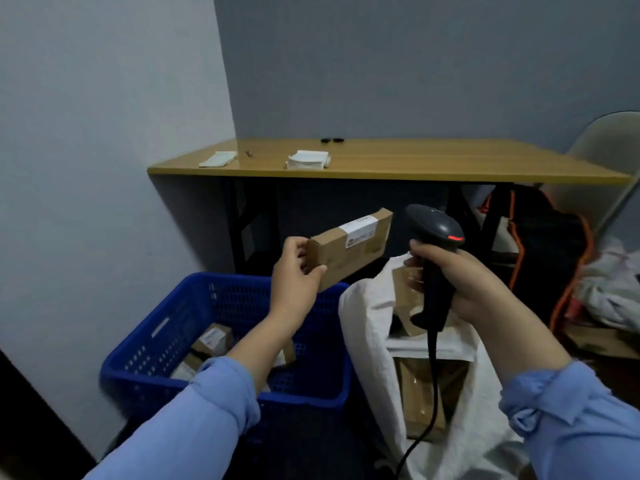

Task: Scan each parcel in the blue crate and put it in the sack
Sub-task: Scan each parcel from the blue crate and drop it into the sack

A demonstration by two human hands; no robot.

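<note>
Parcel: a long brown cardboard parcel with a white label on its upper face is held in the air above the far right corner of the blue crate, tilted with its far end higher.
Left hand: the left hand grips the parcel's near end, thumb on the near side and fingers curled round the far side.
Right hand: the right hand has its fingers wrapped round the handle of a black scanner. The scanner's head is just beside the parcel's far end, a red light glows on it, and its cable hangs down over the sack.
Crate: small brown boxes lie on its bottom.
Sack: the white sack stands open-mouthed, touching the crate's right wall, with cardboard packages inside.
Table: the wooden table stands behind, with white paper stacks near its front left edge.
</note>
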